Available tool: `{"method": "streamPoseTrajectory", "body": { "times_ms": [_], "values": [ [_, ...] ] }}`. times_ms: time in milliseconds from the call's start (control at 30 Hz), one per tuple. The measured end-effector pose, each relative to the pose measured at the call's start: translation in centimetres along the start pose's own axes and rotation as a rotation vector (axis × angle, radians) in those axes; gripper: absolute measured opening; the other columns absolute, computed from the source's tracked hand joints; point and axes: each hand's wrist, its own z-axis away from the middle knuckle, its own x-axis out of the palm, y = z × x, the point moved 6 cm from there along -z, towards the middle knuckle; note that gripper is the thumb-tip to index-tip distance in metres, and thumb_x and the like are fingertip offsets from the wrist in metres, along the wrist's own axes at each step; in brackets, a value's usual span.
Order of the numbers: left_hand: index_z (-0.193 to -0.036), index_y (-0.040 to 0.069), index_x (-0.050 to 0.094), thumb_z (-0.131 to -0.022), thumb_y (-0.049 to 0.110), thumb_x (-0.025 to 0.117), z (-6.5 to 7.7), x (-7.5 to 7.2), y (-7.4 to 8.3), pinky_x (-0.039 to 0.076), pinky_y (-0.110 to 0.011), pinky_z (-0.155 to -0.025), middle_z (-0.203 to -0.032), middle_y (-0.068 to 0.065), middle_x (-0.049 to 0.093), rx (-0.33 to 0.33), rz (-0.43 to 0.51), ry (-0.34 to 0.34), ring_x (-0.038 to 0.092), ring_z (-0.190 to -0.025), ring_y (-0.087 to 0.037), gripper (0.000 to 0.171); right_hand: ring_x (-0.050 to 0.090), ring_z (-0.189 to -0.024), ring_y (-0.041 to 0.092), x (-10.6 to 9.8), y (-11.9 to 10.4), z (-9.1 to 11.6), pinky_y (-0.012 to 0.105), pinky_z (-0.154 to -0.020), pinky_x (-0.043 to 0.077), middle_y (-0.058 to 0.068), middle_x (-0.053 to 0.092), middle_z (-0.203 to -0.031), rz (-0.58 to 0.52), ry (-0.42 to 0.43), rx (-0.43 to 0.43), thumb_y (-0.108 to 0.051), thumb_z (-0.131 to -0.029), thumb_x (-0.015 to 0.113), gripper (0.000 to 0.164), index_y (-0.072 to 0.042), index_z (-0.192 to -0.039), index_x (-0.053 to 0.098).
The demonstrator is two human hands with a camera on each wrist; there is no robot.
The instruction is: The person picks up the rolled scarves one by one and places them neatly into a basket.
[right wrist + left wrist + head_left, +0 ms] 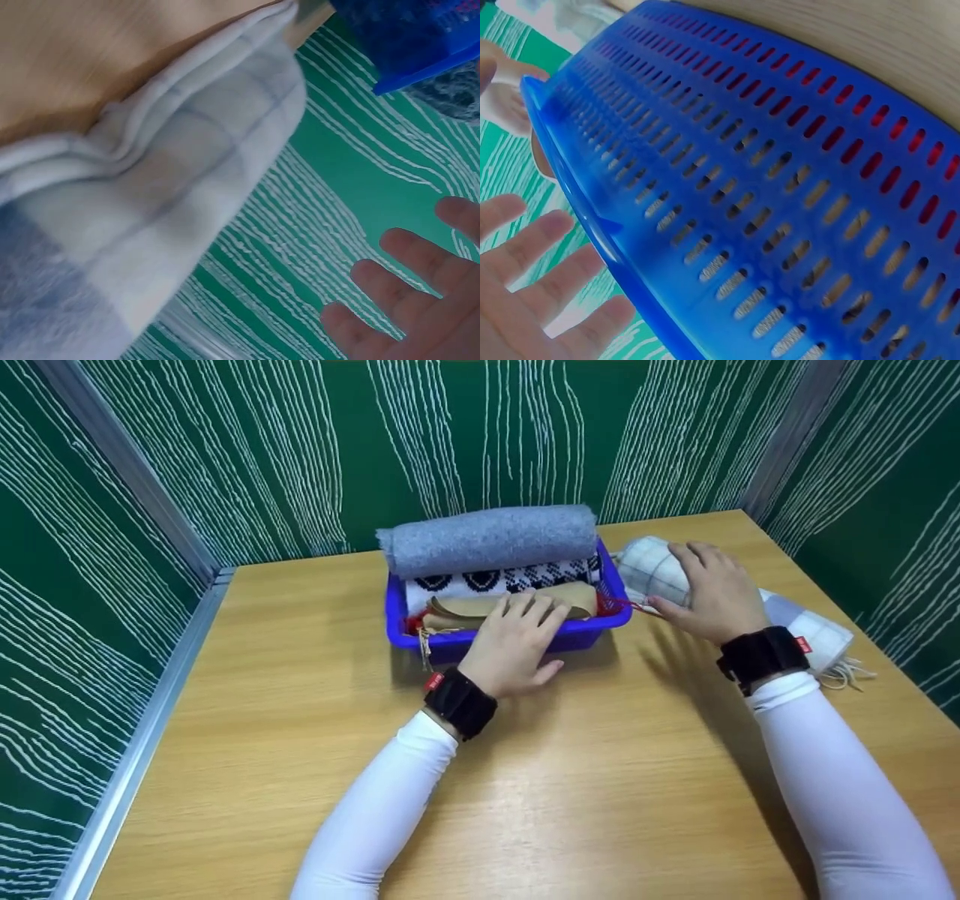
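A blue slotted plastic basket (pixel 495 639) stands toward the back of the table. Rolled fabrics fill it: a grey one (pixel 491 540) on top at the back, a black-and-white patterned one (pixel 480 583), and a tan one (pixel 457 619) at the front. My left hand (pixel 514 649) is over the front rim, fingers extended toward the tan roll; the left wrist view shows spread fingers (pixel 570 277) beside the rim. To the right lies a white-and-grey plaid scarf (pixel 806 626) with fringe. Over its far part hovers my right hand (pixel 716 592), its fingers (pixel 412 255) spread and loosely bent.
Red fabric (pixel 609 604) shows at the basket's right end, and a red string (pixel 637 606) trails over the rim toward the scarf. Fringe (pixel 425 649) hangs over the front left. Green, white-striped walls (pixel 465 435) enclose the wooden table (pixel 300 697) at the back and sides.
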Motion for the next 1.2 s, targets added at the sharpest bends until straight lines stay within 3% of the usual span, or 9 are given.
{"method": "streamPoseTrajectory", "body": {
  "times_ms": [433,767,1200],
  "values": [
    [-0.158,0.016,0.051,-0.096,0.058,0.073,-0.5,-0.2,0.9,0.047,-0.051,-0.122,-0.154,-0.006,0.059,0.041,-0.035,0.02,0.054,-0.145,-0.031,0.078,0.035,-0.147,0.067,0.0,3.8,-0.1,0.082,-0.122,0.023,0.041,0.038,-0.162,0.027,-0.087,0.079,-0.043,-0.095,0.08,0.097,-0.005,-0.169,0.031],
    [-0.158,0.016,0.051,-0.095,0.056,0.076,-0.7,-0.1,1.5,0.048,-0.052,-0.12,-0.151,-0.007,0.06,0.071,-0.035,0.026,0.057,-0.139,-0.029,0.078,0.027,-0.149,0.069,-0.1,6.8,0.6,0.082,-0.123,0.019,0.042,0.029,-0.167,0.031,-0.181,0.193,-0.048,-0.097,0.077,0.103,-0.006,-0.173,0.021],
    [-0.161,0.014,0.049,-0.095,0.053,0.077,-0.8,0.2,2.2,0.048,-0.051,-0.12,-0.152,-0.007,0.06,0.109,-0.011,0.04,0.057,-0.14,-0.029,0.082,0.034,-0.138,0.073,0.5,10.1,2.0,0.087,-0.111,0.03,0.049,0.027,-0.161,0.04,-0.306,0.305,-0.066,-0.091,0.077,0.121,-0.002,-0.172,0.013]
  ]
}}
